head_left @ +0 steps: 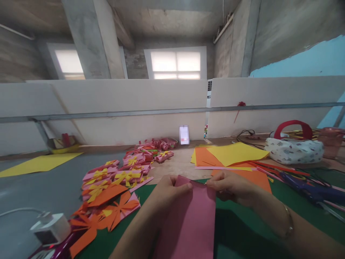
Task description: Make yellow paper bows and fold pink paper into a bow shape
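Observation:
A long pink paper sheet [194,223] is held up over the dark green mat [237,230], its near end running out of view at the bottom. My left hand [172,187] grips its upper left part, thumb lying across the front face. At the upper right corner, my right hand [226,183] pinches the edge between thumb and fingers. The sheet's top edge looks dark between both hands. Left of my left arm lie orange cut-paper flowers [122,208] and a heap of pink bundles with yellow paper flowers [125,176].
Yellow sheets [237,153] and orange paper [245,178] lie beyond my right hand. A purple glue gun [309,189] rests at right, near a white patterned bag [295,149]. A phone [184,135] leans on the back panel. A white charger plug [51,228] stands at lower left.

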Available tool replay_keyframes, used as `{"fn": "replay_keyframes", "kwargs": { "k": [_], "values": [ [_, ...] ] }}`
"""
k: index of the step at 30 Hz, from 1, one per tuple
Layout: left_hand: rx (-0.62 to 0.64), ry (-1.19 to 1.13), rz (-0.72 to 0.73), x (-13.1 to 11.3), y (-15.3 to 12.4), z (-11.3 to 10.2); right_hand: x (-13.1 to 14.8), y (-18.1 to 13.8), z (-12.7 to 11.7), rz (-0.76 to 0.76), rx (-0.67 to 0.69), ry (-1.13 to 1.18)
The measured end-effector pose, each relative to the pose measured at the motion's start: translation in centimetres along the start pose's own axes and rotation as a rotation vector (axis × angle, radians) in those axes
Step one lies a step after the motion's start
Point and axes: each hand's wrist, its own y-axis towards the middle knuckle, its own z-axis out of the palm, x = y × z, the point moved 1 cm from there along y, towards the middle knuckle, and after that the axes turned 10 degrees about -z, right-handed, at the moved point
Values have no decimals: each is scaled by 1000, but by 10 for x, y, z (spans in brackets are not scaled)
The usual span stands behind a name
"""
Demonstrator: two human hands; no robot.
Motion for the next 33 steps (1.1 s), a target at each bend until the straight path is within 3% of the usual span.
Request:
{"fn": "replay_keyframes", "kwargs": {
  "k": [16, 33],
  "values": [
    [35, 36, -3, 0, 1, 6, 1, -2, 4, -48, 59, 6],
    [89, -37, -71, 6, 5, 7, -1, -1, 10, -12, 12, 17]
  ]
}}
